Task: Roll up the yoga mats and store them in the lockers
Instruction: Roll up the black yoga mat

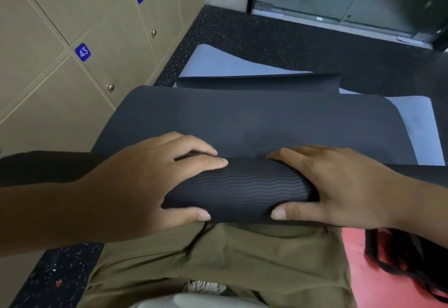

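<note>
Fingers [208, 162] over mat roll [240, 186], thumbs beneath.

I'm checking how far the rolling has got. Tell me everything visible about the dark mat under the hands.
The dark mat is charcoal grey and foam-like. Its near end is wound into a roll with a wavy ribbed texture; the rest lies flat, reaching away over a pale blue mat. The left hand and right hand each hold the roll in a grip, fingers over the top, thumbs on the near side. Lockers stand on the left.
</note>
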Motion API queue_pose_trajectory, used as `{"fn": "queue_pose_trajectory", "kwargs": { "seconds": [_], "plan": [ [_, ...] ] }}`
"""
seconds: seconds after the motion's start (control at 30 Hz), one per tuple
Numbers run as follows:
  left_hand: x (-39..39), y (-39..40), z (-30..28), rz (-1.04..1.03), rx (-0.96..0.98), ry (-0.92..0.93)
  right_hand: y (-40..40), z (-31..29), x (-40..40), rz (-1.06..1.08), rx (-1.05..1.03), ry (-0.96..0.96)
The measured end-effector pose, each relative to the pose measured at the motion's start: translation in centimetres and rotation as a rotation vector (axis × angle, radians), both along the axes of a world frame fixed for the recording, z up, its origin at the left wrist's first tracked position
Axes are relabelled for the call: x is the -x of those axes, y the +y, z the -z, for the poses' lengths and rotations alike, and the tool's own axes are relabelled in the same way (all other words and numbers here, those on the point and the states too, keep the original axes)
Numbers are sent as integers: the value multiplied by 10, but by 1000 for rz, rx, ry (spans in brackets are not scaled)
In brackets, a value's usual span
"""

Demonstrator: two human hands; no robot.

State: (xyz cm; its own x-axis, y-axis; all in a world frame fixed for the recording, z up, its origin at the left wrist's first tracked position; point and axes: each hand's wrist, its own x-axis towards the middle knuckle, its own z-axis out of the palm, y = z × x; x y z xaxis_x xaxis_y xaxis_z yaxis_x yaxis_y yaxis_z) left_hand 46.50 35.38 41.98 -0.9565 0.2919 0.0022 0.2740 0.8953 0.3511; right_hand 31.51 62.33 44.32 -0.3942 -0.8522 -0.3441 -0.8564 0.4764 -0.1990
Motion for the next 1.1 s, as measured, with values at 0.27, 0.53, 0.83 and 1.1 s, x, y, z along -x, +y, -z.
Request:
{"fn": "queue_pose_trajectory", "kwargs": {
  "seconds": [0.27, 0.53, 0.83, 1.1],
  "plan": [
    [18, -15, 8, -61, -155, -165, 8, 11, -5, 28, 238, 227],
    [41, -26, 4, -97, -173, -197, 9, 34, -18, 149, 466, 419],
    [29, -12, -2, -64, -26, 132, -14, 34, 21, 185, 423, 315],
    [37, -16, 17, -155, -72, 72, -37, 24, 66, 258, 306, 58]
  ]
}}
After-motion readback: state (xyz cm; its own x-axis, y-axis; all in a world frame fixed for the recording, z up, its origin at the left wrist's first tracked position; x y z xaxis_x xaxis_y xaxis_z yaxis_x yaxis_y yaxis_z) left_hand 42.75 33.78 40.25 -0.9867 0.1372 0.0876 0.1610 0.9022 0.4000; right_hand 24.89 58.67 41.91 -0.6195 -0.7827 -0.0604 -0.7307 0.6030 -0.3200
